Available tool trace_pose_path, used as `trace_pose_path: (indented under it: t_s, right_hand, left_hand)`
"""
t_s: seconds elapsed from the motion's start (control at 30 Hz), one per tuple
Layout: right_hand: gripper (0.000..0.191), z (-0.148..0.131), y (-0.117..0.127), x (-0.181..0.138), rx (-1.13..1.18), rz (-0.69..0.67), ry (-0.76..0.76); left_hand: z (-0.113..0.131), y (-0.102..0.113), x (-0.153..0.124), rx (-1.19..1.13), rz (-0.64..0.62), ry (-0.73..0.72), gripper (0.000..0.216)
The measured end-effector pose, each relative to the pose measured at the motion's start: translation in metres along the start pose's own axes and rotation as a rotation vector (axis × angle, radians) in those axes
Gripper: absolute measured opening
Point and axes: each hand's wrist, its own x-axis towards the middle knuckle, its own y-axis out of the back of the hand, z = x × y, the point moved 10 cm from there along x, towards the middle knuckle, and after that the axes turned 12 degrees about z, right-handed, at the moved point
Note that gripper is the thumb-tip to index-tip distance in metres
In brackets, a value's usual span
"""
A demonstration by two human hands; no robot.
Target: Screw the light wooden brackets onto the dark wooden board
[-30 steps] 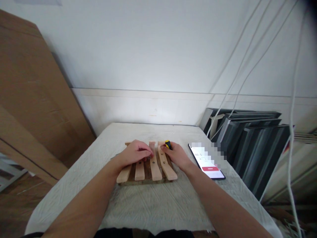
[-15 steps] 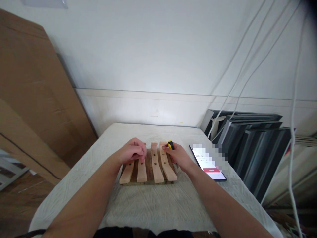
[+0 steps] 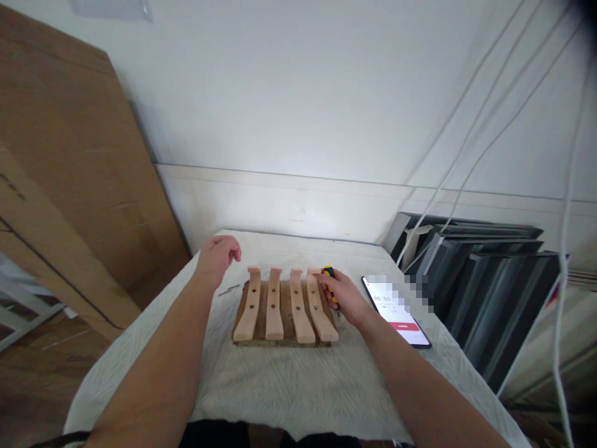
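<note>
My right hand (image 3: 342, 292) is wrapped round a screwdriver (image 3: 329, 274) with a black and yellow handle, at the right end of a dark wooden board (image 3: 286, 311). Several pale, curved wooden hooks (image 3: 274, 311) lie side by side across the board, each showing two dark holes or screw heads. Left of the board, my left hand (image 3: 219, 256) hovers over the cloth with its fingers curled in; whatever they may hold is hidden. Small thin metal pieces, apparently screws (image 3: 228, 290), rest on the cloth below it.
A pale cloth (image 3: 298, 386) covers the table. To the right lies a lit phone (image 3: 396, 314). Dark grey panels (image 3: 494, 292) lean beyond the table's right edge, with white cables (image 3: 559, 280) hanging there. A large cardboard box (image 3: 84, 155) stands at left, and a white wall (image 3: 298, 112) behind.
My left hand has moved off the hooks, leftward and away from me, past the board's left edge. The right hand keeps the screwdriver, whose handle shows more now. The view has shifted slightly.
</note>
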Motion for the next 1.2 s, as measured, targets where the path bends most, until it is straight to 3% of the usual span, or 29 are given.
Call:
trace_pose_path:
  t_s: [0.07,0.13,0.33,0.5,0.7,0.83,0.9,0.97,1.0,1.07,1.2]
  right_hand:
    - [0.033,0.000,0.001,0.001,0.060,-0.003,-0.019]
    - [0.037,0.000,0.004,0.002,0.108,0.008,-0.027]
    - [0.025,0.004,0.004,0.003,0.125,0.005,-0.044]
    - [0.019,0.008,0.000,0.002,0.093,-0.001,-0.070]
    - [0.022,0.005,0.006,0.003,0.140,0.060,-0.073]
    - [0.035,-0.001,0.018,0.005,0.183,0.153,-0.039]
    - [0.035,-0.008,0.022,0.004,0.210,0.179,-0.004]
    - [0.035,-0.017,0.024,0.001,0.232,0.186,0.034]
    - [0.033,-0.023,0.024,-0.002,0.236,0.175,0.064]
    - [0.028,-0.037,0.023,-0.010,0.224,0.129,0.151]
    - [0.017,-0.061,0.012,-0.035,0.068,-0.051,0.329]
  left_hand:
    - [-0.015,0.010,0.010,0.433,0.048,-0.023,0.024]
    - [-0.036,0.001,0.013,0.752,-0.122,-0.023,0.028]
    - [-0.083,-0.033,-0.010,0.829,-0.508,0.050,0.010]
    - [-0.089,-0.045,-0.022,0.839,-0.584,0.049,0.006]
    - [-0.071,-0.038,-0.010,0.839,-0.459,-0.036,0.009]
    - [-0.038,-0.019,0.005,0.786,-0.233,-0.096,0.028]
    - [-0.007,-0.004,0.007,0.597,-0.014,-0.159,0.030]
    - [0.015,0.000,-0.002,0.204,0.059,-0.141,0.027]
    - [0.024,-0.005,-0.009,0.009,0.013,-0.132,0.026]
    - [0.042,-0.032,-0.033,-0.218,-0.253,-0.137,0.025]
    - [0.056,-0.071,-0.079,-0.297,-0.648,-0.081,0.024]
